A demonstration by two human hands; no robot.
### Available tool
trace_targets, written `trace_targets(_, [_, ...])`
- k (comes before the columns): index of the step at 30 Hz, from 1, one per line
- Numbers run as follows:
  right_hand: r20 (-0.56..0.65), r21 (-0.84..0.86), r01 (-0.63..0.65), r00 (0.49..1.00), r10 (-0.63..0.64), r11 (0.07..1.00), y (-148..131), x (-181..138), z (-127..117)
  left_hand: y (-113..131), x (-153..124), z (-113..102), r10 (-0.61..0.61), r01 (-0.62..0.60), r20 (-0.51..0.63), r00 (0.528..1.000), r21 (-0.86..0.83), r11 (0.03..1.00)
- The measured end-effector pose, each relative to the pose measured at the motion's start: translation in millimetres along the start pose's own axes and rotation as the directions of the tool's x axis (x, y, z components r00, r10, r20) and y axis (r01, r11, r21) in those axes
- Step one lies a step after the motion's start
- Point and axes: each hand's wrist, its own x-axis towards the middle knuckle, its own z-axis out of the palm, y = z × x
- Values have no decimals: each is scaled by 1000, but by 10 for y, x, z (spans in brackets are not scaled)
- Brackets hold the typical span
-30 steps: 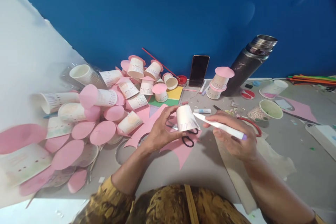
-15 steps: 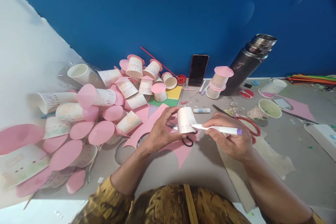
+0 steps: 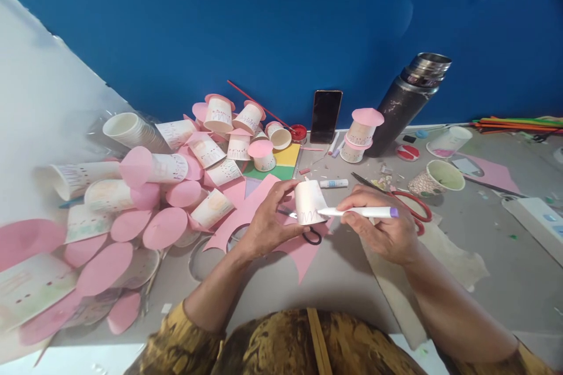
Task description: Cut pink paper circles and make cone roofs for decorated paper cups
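Observation:
A white paper cup (image 3: pixel 309 196), turned upside down, is gripped by my left hand (image 3: pixel 269 220) between thumb and fingers. A purple zigzag line runs along the lower part of its side. In my right hand (image 3: pixel 382 225) I hold a white marker pen (image 3: pixel 369 211) with a purple end, its tip against the zigzag. Beneath the cup lie cut pink paper (image 3: pixel 246 211) and black-handled scissors (image 3: pixel 312 236), partly hidden. A glue stick (image 3: pixel 333 183) lies just behind the cup.
Decorated cups with pink paper discs pile up at left, beside stacked plain cups (image 3: pixel 136 132). A phone (image 3: pixel 326 117) and a dark flask (image 3: pixel 404 108) stand by the blue wall. Red-handled scissors (image 3: pixel 416 205), a patterned cup (image 3: pixel 435 180) and a power strip (image 3: pixel 534 217) lie right.
The view has shifted slightly, so the things on the table sit a little further left. The purple zigzag on the cup looks darker, and the marker tip stays at it.

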Motion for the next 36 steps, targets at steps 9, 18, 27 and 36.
trace_targets(9, [-161,-20,-82,984,78,996,-10,-18,-32,78,52,37,-3,8,24,1000,-230,973])
trace_targets(18, [-53,62,5,999,-2,998,-15,6,-48,20,55,58,-14,27,38,999,-369,929])
trace_targets(27, [-36,181,-65,997,73,981,8,-45,-89,74,55,52,-125,149,80,989,-479,865])
trace_targets(36, [-49,224,-117,990,131,968,17,-54,-118,-56,51,123,-116,133,65,991,-522,842])
